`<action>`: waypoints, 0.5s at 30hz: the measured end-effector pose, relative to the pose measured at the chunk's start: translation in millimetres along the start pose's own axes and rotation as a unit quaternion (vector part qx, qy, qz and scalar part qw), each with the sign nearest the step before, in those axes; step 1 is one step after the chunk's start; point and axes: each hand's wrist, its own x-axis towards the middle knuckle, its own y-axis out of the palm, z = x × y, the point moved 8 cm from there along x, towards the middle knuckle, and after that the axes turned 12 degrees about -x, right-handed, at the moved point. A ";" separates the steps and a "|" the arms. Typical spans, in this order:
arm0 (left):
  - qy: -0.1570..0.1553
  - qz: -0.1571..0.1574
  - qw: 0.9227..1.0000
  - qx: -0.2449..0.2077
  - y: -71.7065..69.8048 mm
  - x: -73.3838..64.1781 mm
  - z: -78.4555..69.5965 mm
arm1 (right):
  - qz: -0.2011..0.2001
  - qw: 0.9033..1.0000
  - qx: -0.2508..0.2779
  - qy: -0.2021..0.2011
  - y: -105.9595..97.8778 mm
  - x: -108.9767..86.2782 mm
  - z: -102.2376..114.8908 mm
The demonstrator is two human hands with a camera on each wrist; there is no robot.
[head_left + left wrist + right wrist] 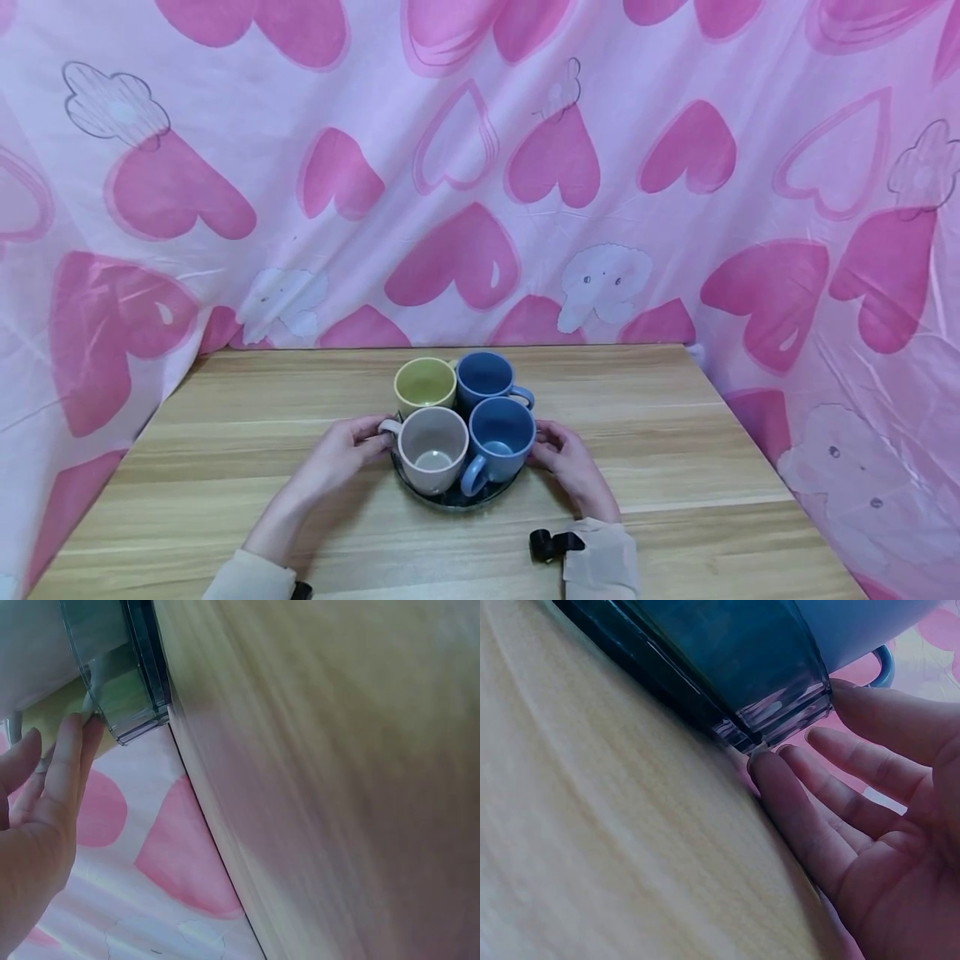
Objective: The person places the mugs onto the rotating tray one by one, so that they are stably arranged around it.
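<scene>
A round, dark see-through tray (450, 502) sits on the table and carries several mugs. At its front stand a greyish-beige mug (432, 446) and a blue mug (501, 433); behind them are a yellow-green mug (425, 385) and a darker blue mug (485, 375). My left hand (347, 450) holds the tray's left side, fingertips at its wall, close by the beige mug's handle (391, 427). On the opposite side my right hand (566, 462) grips the tray, with the thumb (885, 712) at the rim and the index finger (787, 795) low by the base.
The wooden table (660, 433) extends around the tray on all sides. Pink heart-patterned cloth (457, 175) hangs behind the table and along both sides. A black wrist mount (555, 544) sits at the right sleeve (602, 554).
</scene>
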 end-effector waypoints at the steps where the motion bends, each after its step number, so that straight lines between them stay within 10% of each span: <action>1: -0.004 -0.001 1.000 0.004 0.3 -0.2 0.0 | -0.001 1.000 -0.002 0.001 -0.3 0.1 0.7; 15: -0.024 0.025 0.999 -0.009 -0.9 -12.9 -6.6 | -0.039 0.998 0.041 0.009 -6.7 6.9 6.3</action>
